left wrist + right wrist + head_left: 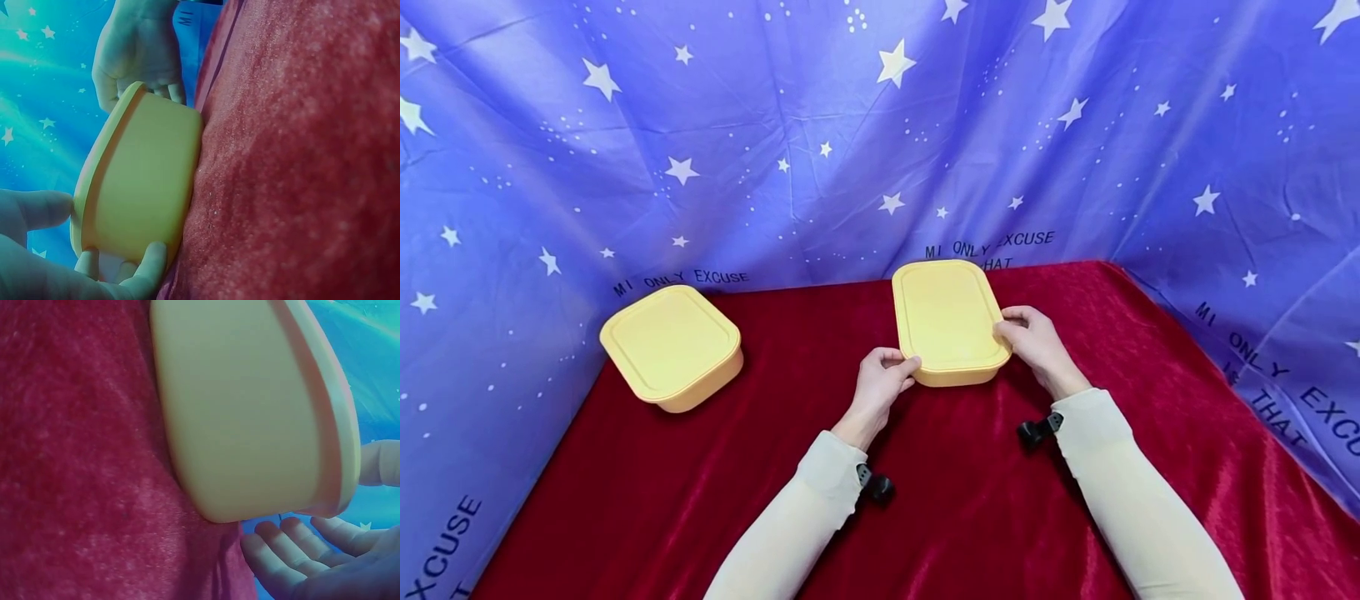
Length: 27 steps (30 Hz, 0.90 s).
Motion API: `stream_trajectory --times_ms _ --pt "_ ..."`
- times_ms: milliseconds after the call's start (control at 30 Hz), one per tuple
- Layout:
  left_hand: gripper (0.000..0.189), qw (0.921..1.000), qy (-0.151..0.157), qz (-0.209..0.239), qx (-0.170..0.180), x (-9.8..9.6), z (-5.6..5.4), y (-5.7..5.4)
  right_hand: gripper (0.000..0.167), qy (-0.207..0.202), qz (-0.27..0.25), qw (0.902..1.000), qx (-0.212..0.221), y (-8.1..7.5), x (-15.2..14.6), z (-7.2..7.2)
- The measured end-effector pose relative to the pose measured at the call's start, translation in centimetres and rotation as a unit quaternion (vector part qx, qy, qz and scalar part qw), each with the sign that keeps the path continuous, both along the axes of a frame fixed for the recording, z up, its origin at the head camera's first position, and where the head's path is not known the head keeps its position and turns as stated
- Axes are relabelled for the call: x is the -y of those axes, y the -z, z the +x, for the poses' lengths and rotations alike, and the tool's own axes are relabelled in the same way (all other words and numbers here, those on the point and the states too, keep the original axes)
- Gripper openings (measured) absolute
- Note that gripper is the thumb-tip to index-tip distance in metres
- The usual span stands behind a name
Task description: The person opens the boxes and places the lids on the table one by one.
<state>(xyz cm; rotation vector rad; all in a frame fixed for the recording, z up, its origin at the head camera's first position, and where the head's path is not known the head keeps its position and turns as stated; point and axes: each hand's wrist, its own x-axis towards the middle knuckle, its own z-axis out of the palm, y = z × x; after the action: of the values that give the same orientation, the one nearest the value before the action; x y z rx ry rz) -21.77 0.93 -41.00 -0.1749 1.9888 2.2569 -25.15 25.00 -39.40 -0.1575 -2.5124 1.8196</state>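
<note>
A yellow lidded food container (951,317) with rounded corners sits on the red cloth near its far edge. At its near left corner my left hand (880,387) holds it, thumb on the lid's edge. In the left wrist view, that hand's fingers (150,269) lie against the container's side wall (144,175). My right hand (1037,342) grips the right side, its thumb over the lid's rim. From the right wrist, the fingertips (272,534) show just below the rim, close beside the wall (244,406). The lid lies flat on top.
A second yellow lidded container (673,342) stands at the left edge of the red velvet cloth (775,500). Behind and on both sides hangs a blue curtain (790,108) with white stars and black lettering. Each sleeved wrist wears a small black camera (877,486).
</note>
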Motion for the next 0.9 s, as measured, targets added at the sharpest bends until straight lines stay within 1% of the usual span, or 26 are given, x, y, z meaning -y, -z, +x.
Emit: stream_trajectory --times_ms 100,233,367,500,600,767,900 --pt "0.027 1.0000 0.002 0.005 0.001 0.0 0.0 -0.1 0.045 0.001 0.022 0.9997 -0.009 -0.4 0.0 0.2" --pt "0.028 1.0000 0.003 0.007 0.000 0.0 0.0 0.0 0.044 0.001 0.037 0.9990 -0.023 -0.6 0.3 0.5" --pt "0.028 0.9999 0.000 0.010 -0.004 0.0 0.0 0.2 0.044 0.000 0.052 0.9979 -0.038 -0.8 0.6 0.8" --pt "0.028 0.9999 -0.003 0.012 -0.006 0.1 -0.1 0.4 0.041 0.008 0.079 0.9954 -0.054 -0.8 0.9 0.9" --pt "0.028 0.9999 -0.004 0.013 -0.006 0.1 -0.2 0.5 0.040 0.010 0.108 0.9917 -0.069 -0.7 0.9 0.9" --pt "0.029 0.9999 -0.004 0.014 -0.007 0.2 -0.2 0.3 0.041 0.006 0.156 0.9828 -0.100 -0.9 1.3 0.9" --pt "0.031 0.9998 -0.006 0.013 -0.011 0.3 -0.3 0.1 0.041 0.003 0.175 0.9776 -0.118 -1.2 1.6 1.0"
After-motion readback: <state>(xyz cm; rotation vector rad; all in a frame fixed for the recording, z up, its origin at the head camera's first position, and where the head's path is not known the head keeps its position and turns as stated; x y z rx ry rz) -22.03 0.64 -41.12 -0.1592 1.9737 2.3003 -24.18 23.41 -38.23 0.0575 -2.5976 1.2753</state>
